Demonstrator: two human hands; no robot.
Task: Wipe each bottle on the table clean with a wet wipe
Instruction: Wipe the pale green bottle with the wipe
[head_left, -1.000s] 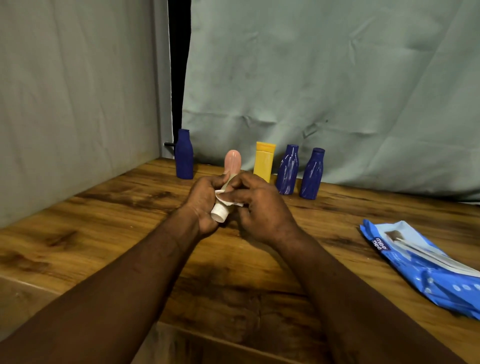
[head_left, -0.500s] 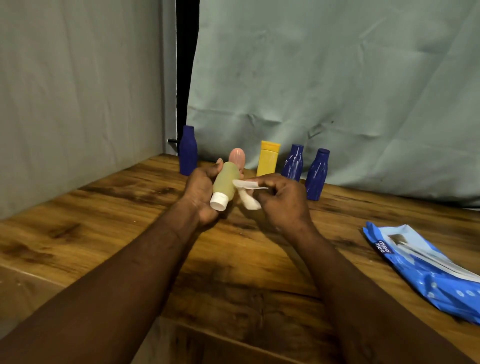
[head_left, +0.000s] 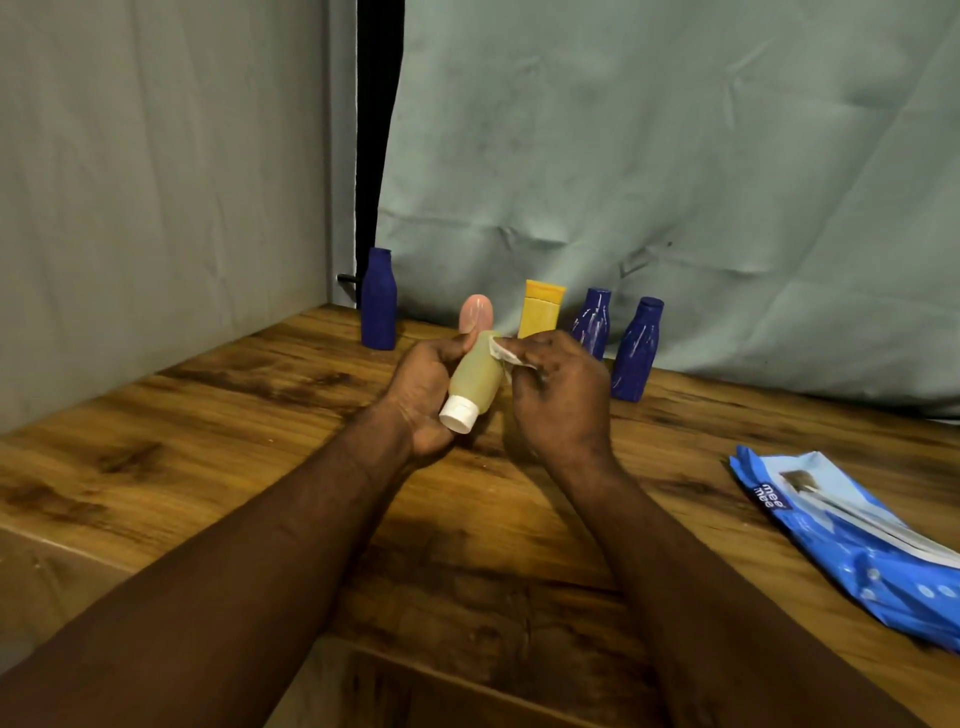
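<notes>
Left hand (head_left: 421, 395) grips the tilted pale-green bottle (head_left: 475, 379) above the counter (head_left: 208, 441); right hand (head_left: 561, 400) pinches a wet wipe (head_left: 501, 353) against its upper side. Behind stand 3 blue bottles (head_left: 378, 301), a pink bottle (head_left: 476, 313), a yellow tube (head_left: 541, 309).

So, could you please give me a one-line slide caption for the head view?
Left hand holds a yellowish bottle while the right hand presses a wet wipe against it.
</notes>
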